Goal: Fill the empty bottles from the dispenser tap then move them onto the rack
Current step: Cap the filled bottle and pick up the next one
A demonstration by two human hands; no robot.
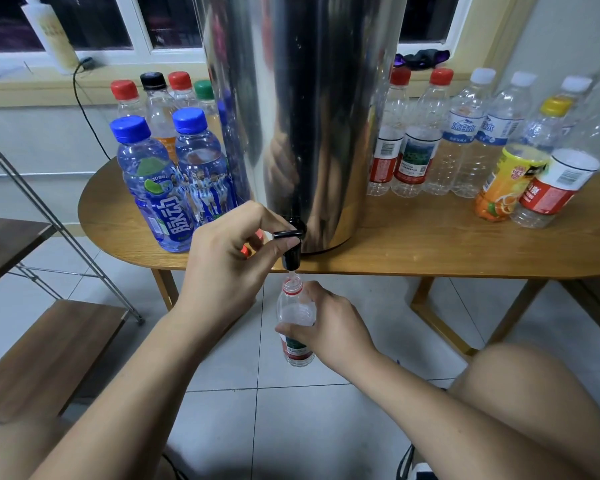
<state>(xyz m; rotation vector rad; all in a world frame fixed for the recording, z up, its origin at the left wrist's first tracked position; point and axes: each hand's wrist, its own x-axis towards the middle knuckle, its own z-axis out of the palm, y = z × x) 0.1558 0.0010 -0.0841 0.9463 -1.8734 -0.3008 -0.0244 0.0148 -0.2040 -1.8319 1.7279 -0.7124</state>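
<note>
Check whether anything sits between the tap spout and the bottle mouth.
Nothing visible. The bottle, held in the right hand, has no cap and its mouth sits directly under the tap. The left hand pinches the lever from the side, clear of the gap.

Dispenser (302, 116) mid-table (430, 244), bottles on both sides, rack (49, 341) left.

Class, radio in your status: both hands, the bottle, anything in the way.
Left hand pinching tap lever. Right hand gripping uncapped bottle, mouth under spout. Nothing in the way.
</note>
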